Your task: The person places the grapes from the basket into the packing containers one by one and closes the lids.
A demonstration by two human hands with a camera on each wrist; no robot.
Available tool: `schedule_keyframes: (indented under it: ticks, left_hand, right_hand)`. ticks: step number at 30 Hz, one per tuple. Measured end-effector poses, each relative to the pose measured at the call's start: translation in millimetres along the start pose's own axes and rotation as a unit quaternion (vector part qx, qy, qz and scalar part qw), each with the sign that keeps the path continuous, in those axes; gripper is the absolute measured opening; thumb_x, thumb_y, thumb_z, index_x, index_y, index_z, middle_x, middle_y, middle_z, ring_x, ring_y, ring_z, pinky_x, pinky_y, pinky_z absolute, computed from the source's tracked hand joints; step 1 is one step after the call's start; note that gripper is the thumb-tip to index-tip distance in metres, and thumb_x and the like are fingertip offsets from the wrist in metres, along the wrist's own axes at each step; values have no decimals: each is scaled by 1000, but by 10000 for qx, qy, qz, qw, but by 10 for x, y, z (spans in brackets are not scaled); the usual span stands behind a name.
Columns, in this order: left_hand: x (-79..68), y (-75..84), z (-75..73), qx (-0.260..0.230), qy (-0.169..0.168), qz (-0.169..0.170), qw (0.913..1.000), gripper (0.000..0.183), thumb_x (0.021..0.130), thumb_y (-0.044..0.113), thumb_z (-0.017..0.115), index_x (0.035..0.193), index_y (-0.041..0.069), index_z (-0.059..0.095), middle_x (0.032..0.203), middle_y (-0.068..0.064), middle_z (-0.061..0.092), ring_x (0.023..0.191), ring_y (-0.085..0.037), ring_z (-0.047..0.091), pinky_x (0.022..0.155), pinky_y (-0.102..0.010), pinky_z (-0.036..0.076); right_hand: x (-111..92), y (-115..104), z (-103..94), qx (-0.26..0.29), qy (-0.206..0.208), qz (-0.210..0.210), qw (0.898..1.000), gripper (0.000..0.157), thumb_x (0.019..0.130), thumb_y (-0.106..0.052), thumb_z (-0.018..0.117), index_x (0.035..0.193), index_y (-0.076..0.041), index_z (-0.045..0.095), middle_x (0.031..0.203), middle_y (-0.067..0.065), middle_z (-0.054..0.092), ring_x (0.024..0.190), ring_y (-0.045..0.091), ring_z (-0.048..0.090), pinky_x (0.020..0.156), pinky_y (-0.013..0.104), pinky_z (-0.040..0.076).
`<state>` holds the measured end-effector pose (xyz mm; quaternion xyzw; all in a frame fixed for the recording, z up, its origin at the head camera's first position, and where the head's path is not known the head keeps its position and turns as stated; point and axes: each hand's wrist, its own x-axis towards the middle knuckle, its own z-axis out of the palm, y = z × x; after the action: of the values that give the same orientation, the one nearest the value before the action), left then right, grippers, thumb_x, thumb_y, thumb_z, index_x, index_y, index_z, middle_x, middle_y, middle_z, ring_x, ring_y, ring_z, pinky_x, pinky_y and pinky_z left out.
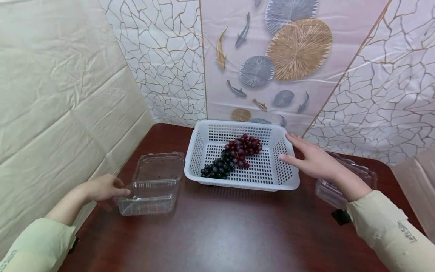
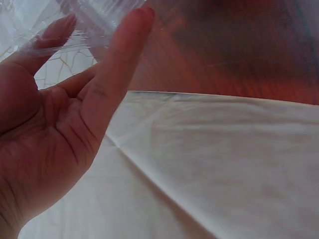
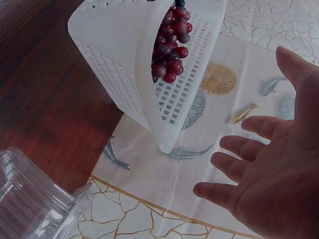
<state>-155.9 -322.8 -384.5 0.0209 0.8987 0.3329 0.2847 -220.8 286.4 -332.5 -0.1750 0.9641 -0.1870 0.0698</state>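
My left hand (image 1: 105, 189) grips the left side of a clear plastic clamshell box (image 1: 147, 207), whose lid (image 1: 159, 167) lies folded back behind it. Up close, in the left wrist view, the clear plastic (image 2: 97, 20) passes between the thumb and fingers. A white perforated basket (image 1: 244, 184) sits at the middle back of the table, holding a bunch of dark red grapes (image 1: 242, 149) and a bunch of black grapes (image 1: 217, 169). My right hand (image 1: 314, 160) is spread, palm facing the basket's right rim, holding nothing.
A second clear plastic box (image 1: 364, 173) stands on the right of the dark wooden table (image 1: 217, 230), partly hidden behind my right forearm. Patterned cloth (image 1: 170, 64) hangs behind the table, and plain cream cloth (image 1: 68, 94) borders it on the left.
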Motion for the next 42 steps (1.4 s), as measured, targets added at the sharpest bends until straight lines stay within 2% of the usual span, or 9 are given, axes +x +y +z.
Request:
schedule_keyframes:
  ticks: [1, 4, 9, 16, 22, 29, 32, 36, 42]
  left_hand:
    - [-3, -21, 12, -346, -29, -80, 9994, 50, 106, 15, 65, 128, -27, 50, 109, -27, 68, 81, -31, 74, 66, -46, 68]
    - [-5, -82, 39, -814, -19, -115, 9966, 40, 106, 13, 63, 124, -22, 54, 99, -17, 64, 76, -24, 72, 65, -43, 68]
    - [5, -167, 49, -1306, -119, -76, 9913, 32, 107, 11, 60, 120, -18, 56, 83, -11, 64, 73, -20, 72, 65, -38, 68]
    - [13, -256, 24, -1806, -188, -34, 9834, 29, 106, 5, 51, 119, -21, 58, 98, -15, 72, 80, -20, 74, 69, -34, 68]
    - [24, -272, 68, -2001, -130, -45, 9797, 24, 104, 0, 52, 115, -21, 59, 95, -16, 72, 78, -21, 74, 70, -37, 68]
    - [37, -271, 148, -2023, 286, -77, 9789, 15, 104, -3, 54, 110, -16, 59, 96, -14, 71, 79, -22, 74, 65, -38, 68]
    - [62, -269, 193, -1996, 516, -40, 9785, 16, 103, -3, 56, 110, -17, 59, 93, -13, 71, 76, -23, 74, 62, -38, 67]
    - [91, -273, 238, -1944, 792, -6, 9777, 15, 102, -4, 58, 109, -17, 60, 92, -11, 70, 78, -24, 74, 61, -38, 67]
    - [125, -325, 279, -1999, 968, 33, 9750, 17, 102, -3, 60, 112, -18, 59, 95, -16, 75, 86, -27, 76, 65, -41, 68]
  right_hand:
    - [5, -2, 1, 6, -6, 5, 10000, 90, 106, -56, 60, 170, -6, 22, 174, 27, 19, 158, 53, 19, 124, 74, 21]
    - [13, 1, 1, 25, -25, 21, 10000, 89, 107, -56, 59, 170, -6, 21, 174, 28, 18, 158, 53, 19, 124, 74, 21]
    - [22, 4, 6, 80, -10, -29, 10000, 89, 107, -53, 60, 169, -2, 23, 171, 33, 21, 156, 56, 22, 123, 74, 23]
    - [46, -26, 27, 1, -47, 7, 10000, 89, 106, -55, 60, 169, -2, 24, 168, 37, 24, 155, 57, 25, 123, 73, 25]
    - [70, -74, 12, -7, -169, -4, 9999, 88, 107, -57, 58, 169, -5, 24, 168, 36, 25, 154, 55, 27, 122, 73, 28]
    - [145, -98, -14, 131, -289, -90, 9995, 85, 109, -55, 54, 169, -5, 23, 164, 35, 37, 126, 50, 61, 102, 68, 50]
    - [195, -104, -29, 322, -354, -158, 9987, 82, 110, -53, 52, 169, -4, 24, 165, 34, 35, 136, 52, 54, 111, 69, 45]
    - [272, -123, -49, 742, -474, -215, 9959, 80, 111, -49, 52, 169, -2, 24, 170, 30, 28, 154, 51, 30, 125, 68, 27]
    - [421, -123, -74, 1157, -634, -100, 9912, 80, 111, -47, 53, 168, 2, 24, 167, 33, 32, 153, 51, 34, 125, 66, 31]
